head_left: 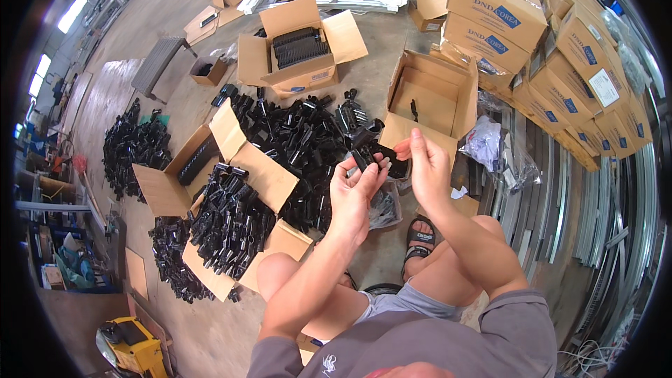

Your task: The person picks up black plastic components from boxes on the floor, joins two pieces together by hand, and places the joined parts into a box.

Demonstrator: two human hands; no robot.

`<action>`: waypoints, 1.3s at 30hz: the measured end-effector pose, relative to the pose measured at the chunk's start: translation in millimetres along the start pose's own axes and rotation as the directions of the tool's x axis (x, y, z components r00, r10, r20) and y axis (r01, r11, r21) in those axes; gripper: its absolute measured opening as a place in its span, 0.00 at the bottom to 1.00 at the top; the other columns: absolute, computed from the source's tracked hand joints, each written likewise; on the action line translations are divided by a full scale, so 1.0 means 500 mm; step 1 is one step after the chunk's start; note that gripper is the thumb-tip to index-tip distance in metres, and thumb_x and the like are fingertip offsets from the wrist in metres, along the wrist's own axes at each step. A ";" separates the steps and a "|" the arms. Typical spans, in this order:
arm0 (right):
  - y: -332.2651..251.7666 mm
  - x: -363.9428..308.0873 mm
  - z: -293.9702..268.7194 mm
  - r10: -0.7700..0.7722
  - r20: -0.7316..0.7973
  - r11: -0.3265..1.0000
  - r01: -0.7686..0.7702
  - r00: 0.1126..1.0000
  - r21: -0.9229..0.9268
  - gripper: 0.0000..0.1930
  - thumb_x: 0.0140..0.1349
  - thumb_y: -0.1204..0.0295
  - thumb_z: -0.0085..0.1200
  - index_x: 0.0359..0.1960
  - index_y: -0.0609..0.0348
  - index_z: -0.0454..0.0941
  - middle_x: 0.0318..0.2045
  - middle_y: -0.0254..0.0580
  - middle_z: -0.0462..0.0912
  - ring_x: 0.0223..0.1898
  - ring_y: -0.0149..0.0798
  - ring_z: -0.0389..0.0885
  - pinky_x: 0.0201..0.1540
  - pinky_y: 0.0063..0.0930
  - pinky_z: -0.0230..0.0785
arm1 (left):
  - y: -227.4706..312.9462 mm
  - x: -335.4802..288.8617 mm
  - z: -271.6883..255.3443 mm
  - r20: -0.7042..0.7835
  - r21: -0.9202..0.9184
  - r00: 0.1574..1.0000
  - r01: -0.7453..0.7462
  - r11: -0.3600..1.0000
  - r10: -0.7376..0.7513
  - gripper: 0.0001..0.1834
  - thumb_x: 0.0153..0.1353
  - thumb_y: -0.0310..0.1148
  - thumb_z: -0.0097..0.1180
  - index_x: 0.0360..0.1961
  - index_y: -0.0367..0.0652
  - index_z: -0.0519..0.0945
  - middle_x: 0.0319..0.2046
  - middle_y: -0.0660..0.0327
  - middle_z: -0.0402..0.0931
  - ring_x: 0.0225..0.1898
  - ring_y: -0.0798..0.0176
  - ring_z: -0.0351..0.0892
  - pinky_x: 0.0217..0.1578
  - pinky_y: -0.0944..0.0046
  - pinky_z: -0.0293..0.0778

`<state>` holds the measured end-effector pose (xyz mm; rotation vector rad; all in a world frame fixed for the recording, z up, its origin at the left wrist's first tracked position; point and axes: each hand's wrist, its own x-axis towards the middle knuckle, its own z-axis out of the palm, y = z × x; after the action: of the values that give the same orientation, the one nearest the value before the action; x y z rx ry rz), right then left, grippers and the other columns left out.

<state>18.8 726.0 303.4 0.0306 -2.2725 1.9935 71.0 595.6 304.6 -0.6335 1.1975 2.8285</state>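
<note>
My left hand point(355, 189) is closed with thumb and fingers around a black plastic or metal part point(363, 157), held in front of my knees. Just to its right, my right hand point(428, 166) is raised with its fingers stretched out, close to the held part and gripping nothing that I can see. Beneath and beyond the hands spreads a large heap of similar glossy black parts point(297, 133). An open carton point(448, 77) stands past my right hand, with one small black piece lying inside.
An open carton point(325, 77) of neatly stacked black parts stands ahead. At left, another open carton point(157, 189) overflows with black pieces; a smaller heap point(133, 147) lies beyond. Stacked boxes point(483, 14), plastic bags point(500, 147) and long metal profiles point(581, 217) line the right side.
</note>
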 end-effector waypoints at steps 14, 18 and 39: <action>-0.016 -0.015 -0.014 0.086 0.152 0.996 -0.080 0.985 -0.046 0.20 0.75 0.61 0.49 0.34 0.68 0.83 0.31 0.40 0.86 0.34 0.29 0.81 0.42 0.25 0.73 | 0.029 -0.004 -0.068 -0.187 -0.165 0.963 0.165 0.973 -0.195 0.10 0.69 0.30 0.56 0.46 0.35 0.74 0.44 0.52 0.82 0.45 0.62 0.84 0.48 0.68 0.82; -0.004 -0.028 -0.001 0.088 0.251 0.996 -0.078 0.964 -0.051 0.19 0.74 0.63 0.50 0.34 0.70 0.83 0.31 0.40 0.86 0.33 0.29 0.81 0.42 0.24 0.73 | 0.026 -0.026 -0.128 -0.310 -0.159 0.931 0.152 0.976 -0.195 0.09 0.69 0.31 0.57 0.43 0.37 0.73 0.43 0.53 0.82 0.43 0.65 0.84 0.42 0.72 0.82; 0.067 -0.130 0.119 0.190 0.527 0.967 -0.064 0.829 -0.248 0.15 0.59 0.65 0.67 0.40 0.66 0.86 0.33 0.47 0.89 0.33 0.35 0.88 0.38 0.28 0.78 | -0.067 -0.111 -0.186 -0.279 0.317 0.956 0.007 0.948 0.086 0.20 0.67 0.26 0.59 0.51 0.36 0.60 0.45 0.52 0.81 0.43 0.67 0.82 0.37 0.68 0.83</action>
<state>75.6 667.3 256.0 0.5083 -2.9063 1.9657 160.9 563.5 243.5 -1.0344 1.6786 2.5462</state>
